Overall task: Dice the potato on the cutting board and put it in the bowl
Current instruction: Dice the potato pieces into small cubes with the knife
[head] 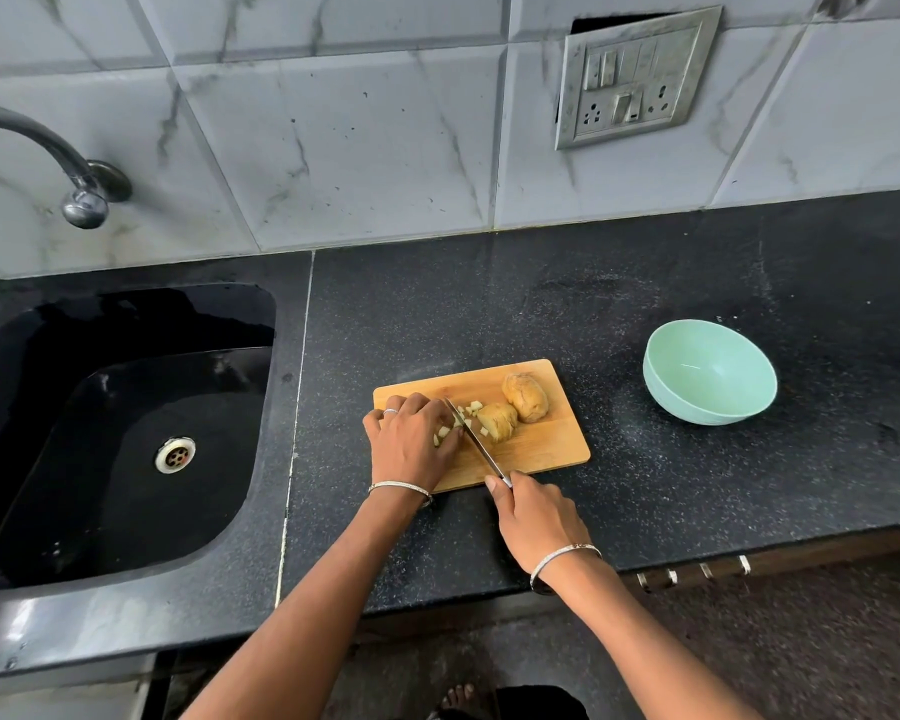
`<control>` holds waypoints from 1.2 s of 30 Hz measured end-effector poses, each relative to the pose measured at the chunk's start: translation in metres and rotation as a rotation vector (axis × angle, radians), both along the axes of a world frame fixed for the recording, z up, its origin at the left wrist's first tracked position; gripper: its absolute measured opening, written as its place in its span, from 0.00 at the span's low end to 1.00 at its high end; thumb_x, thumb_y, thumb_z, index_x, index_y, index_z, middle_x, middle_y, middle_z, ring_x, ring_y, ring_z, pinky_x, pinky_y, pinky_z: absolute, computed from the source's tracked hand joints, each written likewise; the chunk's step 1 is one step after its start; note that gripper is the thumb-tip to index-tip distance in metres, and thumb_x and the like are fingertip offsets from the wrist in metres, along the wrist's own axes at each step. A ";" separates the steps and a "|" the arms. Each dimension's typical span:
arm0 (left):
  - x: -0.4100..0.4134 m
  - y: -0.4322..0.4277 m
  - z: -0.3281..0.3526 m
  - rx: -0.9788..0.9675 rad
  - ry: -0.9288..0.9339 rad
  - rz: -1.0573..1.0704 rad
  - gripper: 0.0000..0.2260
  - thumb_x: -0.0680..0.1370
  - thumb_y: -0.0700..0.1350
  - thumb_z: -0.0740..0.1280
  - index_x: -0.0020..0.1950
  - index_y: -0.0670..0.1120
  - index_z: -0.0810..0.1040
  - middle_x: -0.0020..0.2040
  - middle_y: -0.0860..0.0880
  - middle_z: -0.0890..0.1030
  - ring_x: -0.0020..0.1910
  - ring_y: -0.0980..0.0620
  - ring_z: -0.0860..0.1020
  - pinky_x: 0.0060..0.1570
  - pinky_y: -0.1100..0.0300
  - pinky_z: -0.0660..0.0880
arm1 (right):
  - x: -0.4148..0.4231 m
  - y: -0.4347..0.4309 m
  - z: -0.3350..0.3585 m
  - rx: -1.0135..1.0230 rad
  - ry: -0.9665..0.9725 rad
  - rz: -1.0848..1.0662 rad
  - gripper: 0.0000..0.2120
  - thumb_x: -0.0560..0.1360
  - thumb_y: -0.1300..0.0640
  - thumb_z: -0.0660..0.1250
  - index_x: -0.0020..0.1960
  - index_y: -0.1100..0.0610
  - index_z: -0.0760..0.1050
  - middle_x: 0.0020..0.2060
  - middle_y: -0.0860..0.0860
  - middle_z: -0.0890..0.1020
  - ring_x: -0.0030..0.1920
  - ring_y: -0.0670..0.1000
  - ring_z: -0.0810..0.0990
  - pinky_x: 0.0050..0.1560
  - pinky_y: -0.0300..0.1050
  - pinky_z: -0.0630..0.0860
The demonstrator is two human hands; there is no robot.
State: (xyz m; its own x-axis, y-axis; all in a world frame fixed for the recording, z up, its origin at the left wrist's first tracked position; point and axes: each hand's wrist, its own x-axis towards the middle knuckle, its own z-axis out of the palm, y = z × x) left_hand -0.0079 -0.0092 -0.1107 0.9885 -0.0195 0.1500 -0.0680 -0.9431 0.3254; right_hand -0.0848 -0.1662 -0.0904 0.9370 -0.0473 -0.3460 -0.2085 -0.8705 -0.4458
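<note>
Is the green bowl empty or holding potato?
Empty. The bowl shows only its bare pale-green inside; the visible diced pieces lie on the cutting board.

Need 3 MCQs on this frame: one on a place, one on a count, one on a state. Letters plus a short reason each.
1. Where is the bowl relative to the cutting board?
A. On the counter to its right
B. In the sink
C. On top of it

2. How many large skin-on potato chunks lie on the board?
A. One
B. Two
C. Four

3. What state is the bowl in?
A. Empty
B. Full of dice
C. Upside down

Key:
1 A: it stands on the black counter, apart from the board's right edge.
2 B: two chunks sit side by side, right of the knife.
3 A: its mint-green inside shows bare.
</note>
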 end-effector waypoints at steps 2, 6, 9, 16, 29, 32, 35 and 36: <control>0.000 0.001 0.001 0.000 -0.002 0.002 0.07 0.75 0.56 0.66 0.48 0.55 0.79 0.50 0.55 0.79 0.53 0.50 0.72 0.52 0.50 0.61 | 0.000 0.000 0.000 0.013 0.011 0.000 0.21 0.82 0.39 0.49 0.51 0.53 0.72 0.50 0.57 0.81 0.53 0.63 0.79 0.47 0.53 0.74; 0.000 0.002 0.002 -0.014 0.010 0.008 0.06 0.74 0.54 0.65 0.42 0.54 0.75 0.48 0.55 0.79 0.52 0.51 0.71 0.52 0.51 0.60 | -0.003 0.003 -0.001 0.006 0.010 0.002 0.21 0.82 0.38 0.48 0.50 0.52 0.72 0.50 0.56 0.81 0.53 0.63 0.79 0.48 0.54 0.74; -0.001 0.002 0.000 -0.010 0.013 0.011 0.07 0.74 0.54 0.65 0.42 0.52 0.75 0.48 0.54 0.78 0.52 0.51 0.71 0.52 0.52 0.60 | -0.004 0.003 -0.002 -0.002 0.008 -0.022 0.22 0.82 0.39 0.48 0.53 0.53 0.73 0.51 0.57 0.80 0.54 0.63 0.79 0.47 0.53 0.73; -0.003 0.012 -0.001 -0.046 -0.013 0.096 0.08 0.71 0.53 0.67 0.47 0.53 0.75 0.49 0.54 0.78 0.53 0.49 0.73 0.52 0.51 0.60 | -0.004 -0.001 -0.001 0.016 0.007 0.014 0.22 0.82 0.38 0.48 0.51 0.52 0.72 0.51 0.57 0.80 0.54 0.64 0.78 0.45 0.53 0.71; 0.026 -0.012 0.017 -0.109 0.085 -0.074 0.17 0.78 0.41 0.59 0.62 0.59 0.75 0.58 0.53 0.78 0.60 0.47 0.73 0.55 0.48 0.66 | -0.008 0.000 -0.003 0.025 0.016 -0.012 0.18 0.83 0.42 0.50 0.53 0.54 0.71 0.52 0.58 0.81 0.54 0.65 0.79 0.43 0.52 0.69; 0.045 -0.014 0.025 -0.117 0.162 -0.149 0.16 0.80 0.41 0.58 0.58 0.59 0.79 0.57 0.52 0.80 0.58 0.46 0.75 0.55 0.47 0.72 | -0.012 -0.006 -0.002 0.037 -0.030 -0.017 0.18 0.82 0.41 0.51 0.51 0.52 0.72 0.49 0.57 0.82 0.53 0.64 0.79 0.42 0.51 0.69; 0.055 -0.011 0.027 -0.122 0.232 -0.215 0.18 0.78 0.38 0.59 0.55 0.59 0.81 0.55 0.53 0.81 0.57 0.48 0.78 0.55 0.44 0.74 | -0.015 -0.013 0.003 0.023 -0.083 -0.055 0.17 0.82 0.41 0.52 0.52 0.52 0.73 0.48 0.57 0.82 0.52 0.65 0.79 0.41 0.51 0.68; 0.058 -0.010 0.027 -0.119 0.243 -0.223 0.19 0.77 0.37 0.59 0.56 0.59 0.80 0.54 0.54 0.82 0.56 0.49 0.78 0.55 0.44 0.74 | -0.014 -0.015 0.004 0.020 -0.100 -0.073 0.17 0.82 0.42 0.52 0.52 0.52 0.73 0.48 0.57 0.82 0.52 0.65 0.79 0.41 0.52 0.68</control>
